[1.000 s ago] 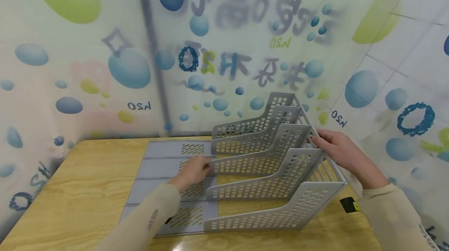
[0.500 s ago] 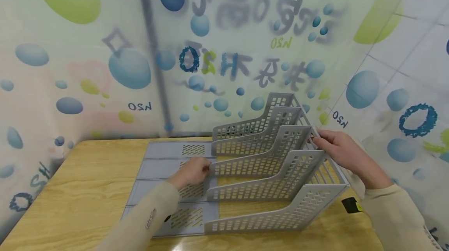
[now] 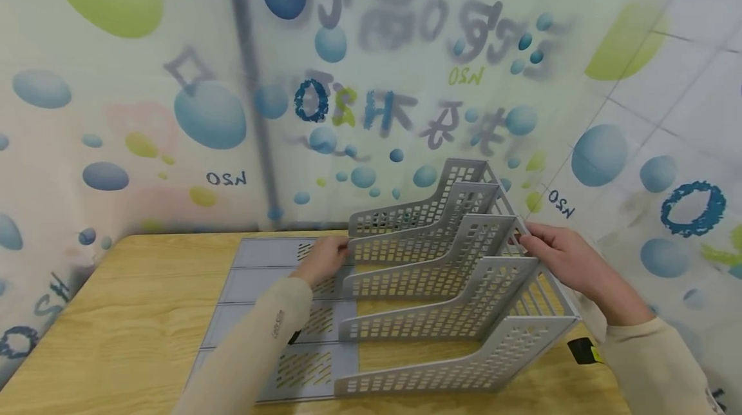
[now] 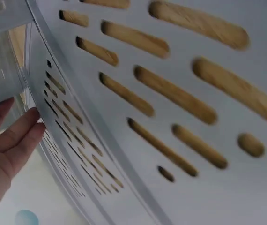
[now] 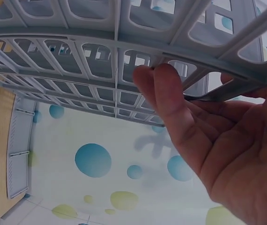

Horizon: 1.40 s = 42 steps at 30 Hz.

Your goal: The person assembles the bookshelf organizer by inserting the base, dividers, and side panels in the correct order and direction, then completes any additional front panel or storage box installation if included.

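Observation:
A grey plastic file rack (image 3: pixel 411 328), with several upright perforated dividers joined by a slatted back, stands on the table. Its front ends overlap a flat grey slotted panel (image 3: pixel 232 318). My left hand (image 3: pixel 324 260) pinches the front tip of the second divider from the back (image 3: pixel 417 241). In the left wrist view the fingers of that hand (image 4: pixel 16 140) lie at the divider's lower edge, above the slots; the thumb is mostly out of frame. My right hand (image 3: pixel 565 257) grips the slatted back, its fingertips (image 5: pixel 168 89) hooked at the bars.
The wooden table (image 3: pixel 116 318) extends to the left of the panel. A patterned curtain (image 3: pixel 145 196) hangs close behind the table and along its right side. A small black thing with a yellow patch (image 3: pixel 582 350) shows beside the right sleeve.
My left hand has let go of the third divider's tip and moved away from me to the second divider's tip. The right hand keeps its grip; the head view has shifted slightly.

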Motion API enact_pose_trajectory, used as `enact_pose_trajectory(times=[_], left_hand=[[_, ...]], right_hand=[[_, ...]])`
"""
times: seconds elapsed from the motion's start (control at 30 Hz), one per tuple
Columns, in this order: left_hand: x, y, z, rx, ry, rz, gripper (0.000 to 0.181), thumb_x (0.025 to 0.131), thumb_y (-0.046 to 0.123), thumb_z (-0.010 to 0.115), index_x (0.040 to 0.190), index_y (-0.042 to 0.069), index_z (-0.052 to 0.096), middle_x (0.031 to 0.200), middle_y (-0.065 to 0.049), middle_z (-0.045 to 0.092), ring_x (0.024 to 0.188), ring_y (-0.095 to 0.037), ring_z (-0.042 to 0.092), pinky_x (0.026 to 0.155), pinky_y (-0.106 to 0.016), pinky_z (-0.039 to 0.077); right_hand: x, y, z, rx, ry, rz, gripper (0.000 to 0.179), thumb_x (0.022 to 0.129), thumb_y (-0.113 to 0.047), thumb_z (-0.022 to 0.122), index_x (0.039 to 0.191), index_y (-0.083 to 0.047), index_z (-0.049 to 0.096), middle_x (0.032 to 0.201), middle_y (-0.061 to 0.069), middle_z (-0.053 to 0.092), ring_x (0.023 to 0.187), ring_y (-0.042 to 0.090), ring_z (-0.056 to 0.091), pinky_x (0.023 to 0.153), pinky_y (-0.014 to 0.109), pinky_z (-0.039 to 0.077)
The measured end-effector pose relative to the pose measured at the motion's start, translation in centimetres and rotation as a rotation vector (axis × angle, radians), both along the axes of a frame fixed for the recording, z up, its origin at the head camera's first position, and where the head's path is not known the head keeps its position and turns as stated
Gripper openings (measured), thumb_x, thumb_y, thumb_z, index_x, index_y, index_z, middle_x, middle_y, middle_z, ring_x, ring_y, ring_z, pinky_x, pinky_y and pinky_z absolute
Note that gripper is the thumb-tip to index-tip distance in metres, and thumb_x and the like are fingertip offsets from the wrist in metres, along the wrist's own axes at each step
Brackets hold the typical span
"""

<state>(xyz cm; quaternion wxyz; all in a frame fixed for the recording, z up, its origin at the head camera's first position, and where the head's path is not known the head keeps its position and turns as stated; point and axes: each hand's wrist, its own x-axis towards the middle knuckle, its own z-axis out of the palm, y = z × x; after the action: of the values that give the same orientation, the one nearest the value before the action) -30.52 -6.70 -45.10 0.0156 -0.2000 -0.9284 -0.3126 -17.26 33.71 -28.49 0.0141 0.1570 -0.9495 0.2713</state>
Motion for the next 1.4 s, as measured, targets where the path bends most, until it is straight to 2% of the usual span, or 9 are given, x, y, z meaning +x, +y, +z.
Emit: enact_pose_trajectory(times=[0.13,0.37,0.57,0.77,0.93,1.0,1.13,1.27,1.4], left_hand=[[0.0,-0.1,-0.1,0.007,0.016,-0.023,0.036,0.103,0.008,0.063,0.071,0.010,0.048,0.064,0.001,0.043,0.058,-0.013,0.039,0.056,-0.027,0.034],[0.0,-0.4,-0.3,0.013,-0.010,-0.031,0.035,0.103,0.008,0.064,0.071,0.010,0.050,0.065,0.000,0.047,0.057,-0.013,0.040,0.054,-0.027,0.035],[-0.4,-0.5,-0.4,-0.005,-0.002,-0.044,0.028,0.103,0.010,0.064,0.076,0.004,0.061,0.065,0.000,0.048,0.057,-0.013,0.041,0.054,-0.027,0.036],[-0.9,-0.6,-0.3,-0.034,0.008,-0.089,0.025,0.102,0.008,0.065,0.078,0.001,0.064,0.067,-0.003,0.057,0.059,-0.016,0.047,0.057,-0.030,0.042],[-1.8,-0.9,0.1,0.027,-0.118,0.017,0.014,0.102,0.001,0.059,0.111,-0.001,0.069,0.108,-0.014,0.071,0.097,-0.030,0.068,0.081,-0.043,0.057],[-2.4,-0.8,0.1,0.068,-0.162,0.096,0.027,0.104,0.002,0.056,0.130,-0.001,0.062,0.125,-0.018,0.067,0.115,-0.035,0.065,0.094,-0.047,0.056],[-3.6,-0.3,-0.2,0.106,-0.177,0.149,0.042,0.108,0.012,0.053,0.149,0.001,0.050,0.142,-0.023,0.059,0.132,-0.041,0.056,0.108,-0.054,0.048],[-4.5,0.2,-0.6,0.126,-0.177,0.187,0.039,0.110,0.020,0.052,0.146,0.006,0.054,0.142,-0.019,0.061,0.131,-0.038,0.057,0.108,-0.053,0.048],[-5.3,0.5,-1.1,0.136,-0.141,0.234,0.024,0.110,0.019,0.052,0.127,0.008,0.065,0.124,-0.014,0.070,0.107,-0.030,0.067,0.088,-0.046,0.056]], right_hand=[[-0.1,0.2,0.0,0.002,0.000,-0.003,0.045,0.113,-0.016,0.040,0.145,0.013,0.049,0.131,0.030,0.065,0.116,0.045,0.064,0.090,0.049,0.057],[-0.2,0.2,0.1,0.014,0.015,-0.010,0.042,0.113,-0.017,0.042,0.144,0.010,0.054,0.128,0.026,0.068,0.111,0.036,0.067,0.082,0.026,0.055],[-0.3,0.3,0.0,0.023,0.022,0.005,0.042,0.112,-0.014,0.043,0.143,0.012,0.053,0.126,0.028,0.068,0.104,0.033,0.070,0.077,0.030,0.055],[-0.3,0.1,0.4,0.024,0.050,0.008,0.039,0.111,-0.013,0.045,0.140,0.010,0.057,0.120,0.024,0.072,0.092,0.009,0.069,0.073,0.027,0.054],[-0.3,0.0,0.5,0.024,0.073,0.012,0.037,0.110,-0.011,0.046,0.139,0.008,0.060,0.117,0.022,0.073,0.085,0.003,0.069,0.069,0.027,0.053],[-0.3,0.0,0.5,0.025,0.072,0.015,0.037,0.110,-0.011,0.046,0.138,0.008,0.060,0.115,0.021,0.074,0.085,0.003,0.069,0.070,0.027,0.054],[-0.2,0.0,0.3,0.030,0.082,0.021,0.037,0.110,-0.009,0.047,0.139,0.011,0.058,0.113,0.020,0.074,0.085,0.001,0.068,0.071,0.025,0.053],[-0.1,0.0,0.2,0.035,0.096,0.015,0.038,0.109,-0.008,0.048,0.140,0.013,0.056,0.116,0.023,0.074,0.087,-0.001,0.068,0.073,0.021,0.053],[-0.1,-0.1,0.1,0.030,0.070,0.008,0.038,0.110,-0.009,0.047,0.141,0.012,0.056,0.118,0.022,0.073,0.088,0.003,0.070,0.075,0.023,0.056]])
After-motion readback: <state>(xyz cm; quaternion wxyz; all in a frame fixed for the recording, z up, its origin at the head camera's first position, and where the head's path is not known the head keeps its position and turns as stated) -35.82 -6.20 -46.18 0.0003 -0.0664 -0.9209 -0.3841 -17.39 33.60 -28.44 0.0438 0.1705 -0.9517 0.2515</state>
